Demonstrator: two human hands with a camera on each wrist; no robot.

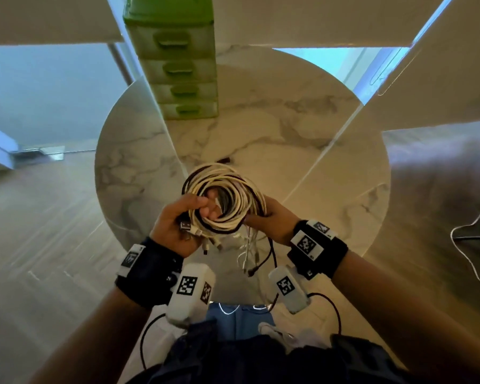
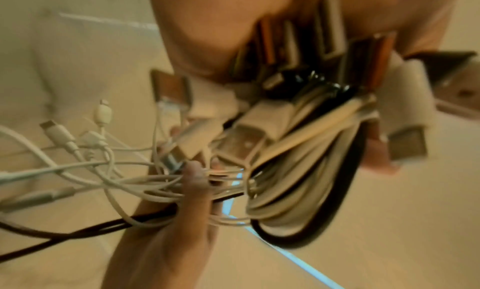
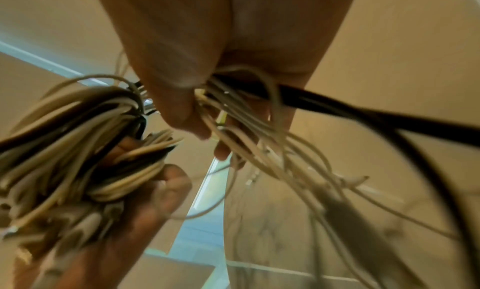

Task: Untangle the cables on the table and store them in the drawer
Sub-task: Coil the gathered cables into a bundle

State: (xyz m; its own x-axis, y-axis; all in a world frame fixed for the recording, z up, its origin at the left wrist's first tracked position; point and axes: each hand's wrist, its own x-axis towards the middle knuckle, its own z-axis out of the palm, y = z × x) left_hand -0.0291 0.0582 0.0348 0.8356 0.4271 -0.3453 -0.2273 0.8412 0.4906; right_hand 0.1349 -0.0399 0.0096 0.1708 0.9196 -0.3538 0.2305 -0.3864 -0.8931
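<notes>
Both hands hold the cables [image 1: 224,199] above the desk [image 1: 275,128]. The left hand [image 1: 175,225] squeezes the coil with its plugs, so it stays round. The right hand [image 1: 272,220] grips loose ends. The drawer box [image 1: 178,67] waits at 12 o'clock, all shut.

A home living space, round marble-look table [image 1: 302,128] dead centre, green plastic drawer unit [image 1: 178,65] at 12 o'clock, wood-plank floor [image 1: 39,217] at 9 o'clock
</notes>
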